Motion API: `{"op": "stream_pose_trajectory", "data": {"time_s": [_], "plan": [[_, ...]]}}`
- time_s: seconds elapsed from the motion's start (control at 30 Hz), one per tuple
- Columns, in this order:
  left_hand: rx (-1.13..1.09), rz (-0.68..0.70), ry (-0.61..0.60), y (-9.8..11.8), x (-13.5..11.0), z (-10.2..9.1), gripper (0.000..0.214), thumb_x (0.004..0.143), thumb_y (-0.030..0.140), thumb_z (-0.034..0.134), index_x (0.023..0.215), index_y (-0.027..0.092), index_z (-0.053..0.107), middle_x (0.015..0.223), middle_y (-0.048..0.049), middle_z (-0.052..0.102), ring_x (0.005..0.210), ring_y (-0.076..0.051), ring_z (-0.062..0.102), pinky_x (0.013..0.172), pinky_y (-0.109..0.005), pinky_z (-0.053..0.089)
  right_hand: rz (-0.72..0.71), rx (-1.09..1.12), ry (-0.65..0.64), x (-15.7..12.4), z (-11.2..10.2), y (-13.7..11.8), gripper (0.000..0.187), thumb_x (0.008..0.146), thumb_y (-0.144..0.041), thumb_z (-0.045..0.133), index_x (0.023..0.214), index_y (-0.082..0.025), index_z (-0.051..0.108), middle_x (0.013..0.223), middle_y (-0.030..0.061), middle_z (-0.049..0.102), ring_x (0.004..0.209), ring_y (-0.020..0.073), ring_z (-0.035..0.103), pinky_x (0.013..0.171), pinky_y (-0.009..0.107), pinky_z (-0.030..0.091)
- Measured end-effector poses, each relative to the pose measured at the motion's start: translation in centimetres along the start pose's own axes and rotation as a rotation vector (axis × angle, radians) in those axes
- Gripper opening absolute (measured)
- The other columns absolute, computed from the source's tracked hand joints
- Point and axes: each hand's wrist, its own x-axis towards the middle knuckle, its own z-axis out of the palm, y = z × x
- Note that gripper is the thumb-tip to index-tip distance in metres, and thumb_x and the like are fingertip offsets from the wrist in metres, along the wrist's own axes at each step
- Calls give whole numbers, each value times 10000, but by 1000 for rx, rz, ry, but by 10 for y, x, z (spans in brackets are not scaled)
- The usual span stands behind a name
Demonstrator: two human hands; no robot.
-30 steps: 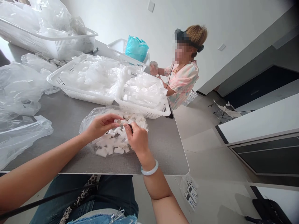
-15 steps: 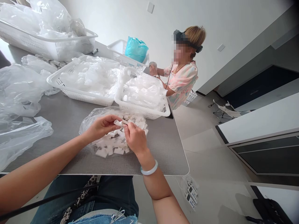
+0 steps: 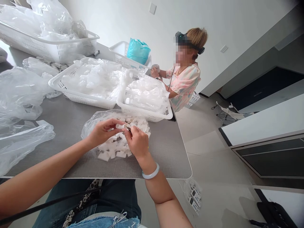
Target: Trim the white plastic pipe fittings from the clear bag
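So the left hand [image 3: 104, 131] has a short white tube [image 3: 120, 126] pinched between thumb and fingers, right around the middle of the frame. The right hand [image 3: 139, 142] is just beside it, fingers closed on some thin tool [image 3: 128, 128], too small to make out properly. Under both hands there's a clear bag [image 3: 88, 124] loaded with white pieces [image 3: 121, 154], sitting on the gray table [image 3: 167, 155]. Basket [image 3: 148, 116] of plastic bags just above, co-worker [image 3: 186, 79] in the upper right.
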Motion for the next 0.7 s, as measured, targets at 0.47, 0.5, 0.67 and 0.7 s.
{"op": "stream_pose_trajectory", "data": {"time_s": [0.47, 0.5, 0.67, 0.7], "plan": [[-27, 4, -10, -2, -2, 2, 317, 870, 477, 704, 1041, 210, 708, 838, -29, 723, 549, -133, 653, 544, -252, 588, 27, 44, 74, 1, 3, 0, 563, 1038, -554, 277, 704, -203, 564, 560, -12, 552, 508, 102, 539, 500, 207, 291], [-25, 7, -5, -2, -3, 2, 319, 871, 475, 704, 1050, 211, 710, 872, -37, 725, 551, -129, 651, 548, -252, 591, 20, 50, 79, 1, 3, 0, 571, 1040, -553, 264, 702, -202, 563, 557, -11, 549, 502, 102, 534, 498, 208, 291], [-73, -19, -12, 0, -3, 3, 345, 870, 482, 708, 1081, 209, 700, 843, -32, 726, 579, -135, 660, 566, -256, 602, -24, 81, 69, 0, 4, -1, 568, 1054, -503, 271, 668, -201, 559, 548, -8, 551, 492, 98, 521, 495, 210, 295], [-99, -35, -9, 0, -2, 4, 357, 862, 488, 715, 1076, 203, 693, 820, -28, 722, 581, -137, 660, 563, -257, 603, -17, 79, 67, 0, 4, -1, 563, 1053, -501, 281, 667, -201, 559, 547, -9, 550, 492, 98, 521, 494, 209, 292]]}}
